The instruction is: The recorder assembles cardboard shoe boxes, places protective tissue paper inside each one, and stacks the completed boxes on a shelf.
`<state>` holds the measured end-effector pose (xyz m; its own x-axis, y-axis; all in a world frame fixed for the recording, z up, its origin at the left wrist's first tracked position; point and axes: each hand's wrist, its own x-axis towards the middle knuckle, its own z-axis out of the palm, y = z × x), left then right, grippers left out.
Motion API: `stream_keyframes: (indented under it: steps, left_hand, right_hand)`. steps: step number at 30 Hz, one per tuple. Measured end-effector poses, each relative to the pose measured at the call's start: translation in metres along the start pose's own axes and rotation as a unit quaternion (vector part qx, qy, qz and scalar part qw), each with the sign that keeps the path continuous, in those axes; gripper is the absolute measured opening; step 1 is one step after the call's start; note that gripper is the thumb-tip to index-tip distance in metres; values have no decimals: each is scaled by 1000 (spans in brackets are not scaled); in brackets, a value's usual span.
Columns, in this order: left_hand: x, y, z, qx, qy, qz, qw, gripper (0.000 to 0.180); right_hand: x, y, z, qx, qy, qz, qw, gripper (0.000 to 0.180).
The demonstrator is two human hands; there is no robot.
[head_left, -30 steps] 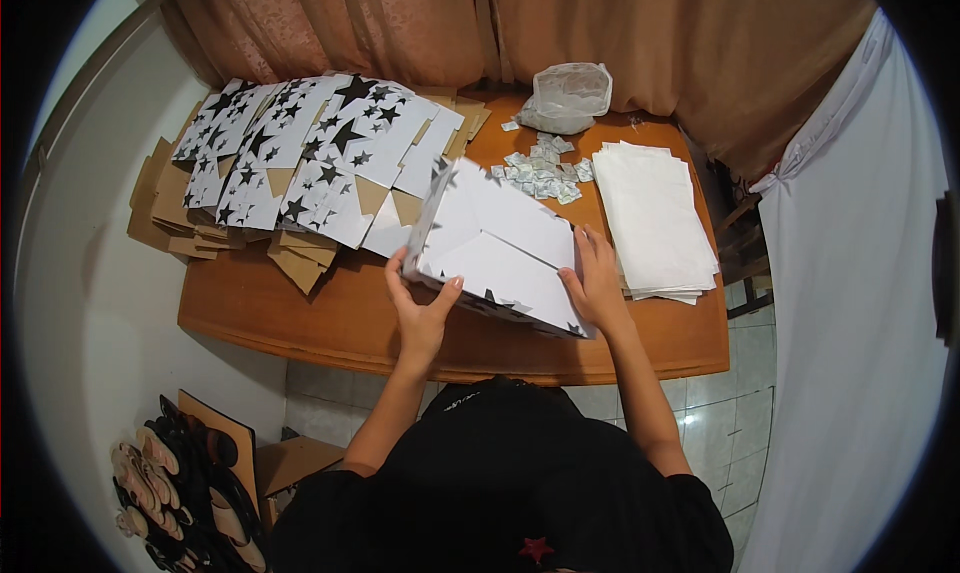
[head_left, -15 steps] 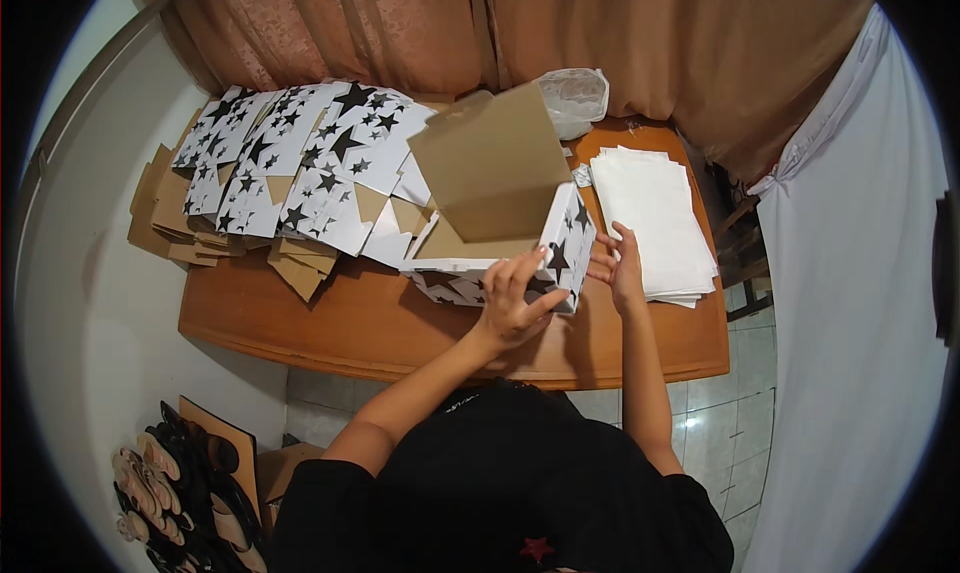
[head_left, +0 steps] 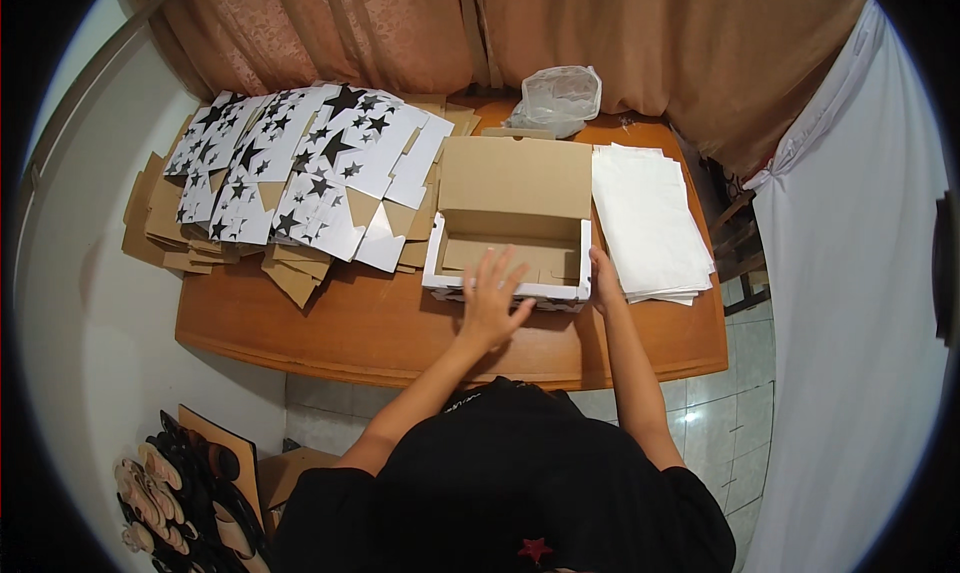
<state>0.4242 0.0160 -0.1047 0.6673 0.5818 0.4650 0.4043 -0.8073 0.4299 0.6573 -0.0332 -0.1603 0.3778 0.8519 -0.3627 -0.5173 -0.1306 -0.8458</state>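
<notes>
An assembled cardboard box [head_left: 515, 178], brown inside and white with black stars outside, stands on the wooden table in front of me. Its lid is raised and tilts back, and no contents show inside. My left hand [head_left: 492, 301] is over the box's front wall with its fingers spread, the tips reaching above the inside. At the box's right side is my right hand [head_left: 604, 281], its fingers partly hidden behind the wall and seeming to rest against it. Just beyond that hand lies a stack of white paper sheets [head_left: 655, 223].
Flattened star-print boxes [head_left: 320, 173] are piled at the table's left. A clear plastic bag [head_left: 562, 98] sits at the back by the brown curtain [head_left: 580, 33]. Several sandals [head_left: 150, 488] stand at the lower left. A white cloth [head_left: 850, 273] hangs on the right.
The box has been turned from its tilted, angled position and now sits squarely facing me. My left hand moved left onto the front wall; my right hand came in against the right side.
</notes>
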Motion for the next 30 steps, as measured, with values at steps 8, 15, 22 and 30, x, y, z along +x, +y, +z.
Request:
stream_keyframes:
  steps: [8,15,22,30]
  left_hand:
    - [-9,-37,15,-27,-156,-13,987,35]
    - [-3,-11,1,12,-107,-36,993,44]
    - [58,48,33,-77,-61,39,994,41]
    - [134,72,102,-362,-229,-101,898,51]
  right_hand:
    - [23,33,-59,-174,104,-115,972,39]
    - [-50,-25,-47,-660,272,-223,664,55]
    - [-52,-16,-75,-719,290,-238,585,22]
    - [-71,-45,-54,-562,382,-364,636,15]
